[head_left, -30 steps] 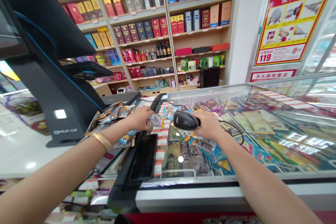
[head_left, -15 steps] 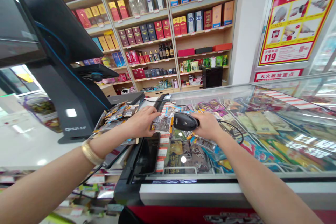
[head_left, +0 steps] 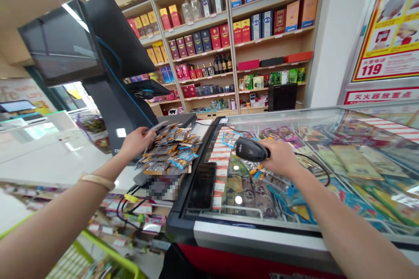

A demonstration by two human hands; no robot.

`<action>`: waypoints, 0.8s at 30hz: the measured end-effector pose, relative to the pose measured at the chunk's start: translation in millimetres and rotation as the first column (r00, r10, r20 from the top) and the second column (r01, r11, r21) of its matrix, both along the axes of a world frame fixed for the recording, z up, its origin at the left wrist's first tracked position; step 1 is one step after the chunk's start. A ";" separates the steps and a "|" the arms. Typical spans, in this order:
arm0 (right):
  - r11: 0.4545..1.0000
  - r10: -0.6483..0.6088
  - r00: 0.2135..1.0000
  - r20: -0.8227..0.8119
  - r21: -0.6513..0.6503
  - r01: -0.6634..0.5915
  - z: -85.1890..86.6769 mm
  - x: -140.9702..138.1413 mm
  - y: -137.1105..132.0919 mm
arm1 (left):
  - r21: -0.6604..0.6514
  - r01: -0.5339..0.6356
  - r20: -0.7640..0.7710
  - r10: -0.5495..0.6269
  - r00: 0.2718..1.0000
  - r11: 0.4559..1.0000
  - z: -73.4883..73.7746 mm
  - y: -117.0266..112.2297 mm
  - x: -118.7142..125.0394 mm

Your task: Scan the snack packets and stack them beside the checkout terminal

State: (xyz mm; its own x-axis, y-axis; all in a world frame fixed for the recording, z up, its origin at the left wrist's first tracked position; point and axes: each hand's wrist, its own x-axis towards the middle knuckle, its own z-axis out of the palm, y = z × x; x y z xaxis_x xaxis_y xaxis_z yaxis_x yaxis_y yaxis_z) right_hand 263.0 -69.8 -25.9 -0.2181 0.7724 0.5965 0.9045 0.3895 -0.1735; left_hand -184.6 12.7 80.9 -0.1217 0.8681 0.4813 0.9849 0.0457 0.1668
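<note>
My right hand [head_left: 280, 157] is wrapped round a black barcode scanner [head_left: 251, 150], held over the glass top of the chest freezer with its head pointing left. At the left, my left hand [head_left: 138, 143] pinches a small snack packet [head_left: 161, 125] at the upper left of a heaped pile of such packets [head_left: 168, 150]. More small packets [head_left: 231, 138] lie on the glass by the scanner, one with blue trim. Below them, a black phone [head_left: 203, 186] rests flat on the freezer's left edge. My fingertips are partly hidden by the packets.
A dark checkout terminal [head_left: 121, 96] with two screens stands behind the pile. Glass freezer lids [head_left: 314, 124] stretch to the right, and the scanner's cable [head_left: 322, 168] curls there. A green basket [head_left: 108, 248] sits low at left. Shelves of boxes line the back wall.
My left hand has moved left from the packets on the freezer glass to the pile. The scanner stays over the glass in my right hand. The view has turned left.
</note>
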 end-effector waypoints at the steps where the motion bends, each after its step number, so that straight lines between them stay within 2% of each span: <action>1: 1.000 -0.007 1.000 0.004 0.007 0.007 -0.1 0.4 0.0 | -0.029 -0.043 0.027 0.043 0.999 0.999 2.6 3.2 -5.4; 4: 1.000 -0.020 1.000 0.009 0.017 0.020 0.2 2.1 0.2 | -0.134 -0.092 0.072 0.102 0.992 0.987 5.3 10.3 -13.4; 7: 0.998 -0.061 0.998 0.001 0.018 0.061 1.1 5.8 1.0 | -0.158 -0.128 0.043 0.137 0.990 0.979 1.8 13.2 -12.6; 9: 0.993 -0.109 0.994 -0.022 0.034 0.110 1.0 9.8 2.5 | -0.102 -0.175 -0.028 0.173 0.985 0.979 -1.9 12.8 -6.7; 11: 0.986 -0.152 0.987 -0.048 0.055 0.154 0.0 14.8 4.6 | 0.024 -0.154 -0.146 0.156 0.977 0.988 -5.6 11.8 6.1; 13: 0.980 -0.184 0.981 -0.068 0.068 0.189 -1.7 19.6 7.1 | 0.117 -0.027 -0.251 0.056 0.966 0.993 -9.9 12.8 28.1; 14: 0.977 -0.198 0.977 -0.077 0.070 0.203 -2.6 21.6 8.1 | 0.120 0.057 -0.276 -0.022 0.961 0.991 -12.9 14.8 42.7; 17: 0.970 -0.230 0.968 -0.097 0.062 0.236 -4.9 25.2 10.2 | 0.008 0.319 -0.251 -0.307 0.918 0.948 -27.8 27.7 97.3; 19: 0.969 -0.236 0.967 -0.099 0.055 0.243 -5.4 25.8 10.5 | -0.047 0.436 -0.193 -0.437 0.879 0.899 -43.1 40.5 137.0; 21: 0.968 -0.239 0.966 -0.098 0.058 0.245 -4.9 25.5 10.4 | -0.124 0.487 -0.158 -0.502 0.851 0.865 -60.4 53.6 173.6; 24: 0.966 -0.244 0.966 -0.091 0.062 0.250 -3.0 24.5 10.2 | -0.245 0.440 -0.133 -0.479 0.868 0.864 -82.9 68.0 215.9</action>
State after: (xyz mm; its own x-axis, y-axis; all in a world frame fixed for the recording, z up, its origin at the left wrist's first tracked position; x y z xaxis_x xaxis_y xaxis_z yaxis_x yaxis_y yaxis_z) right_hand 287.5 -59.6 -28.9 0.0260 0.7501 0.6608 0.9580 0.1702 -0.2309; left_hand 31.2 80.7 -1.9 0.3880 0.8826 0.2656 0.9133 -0.4069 0.0179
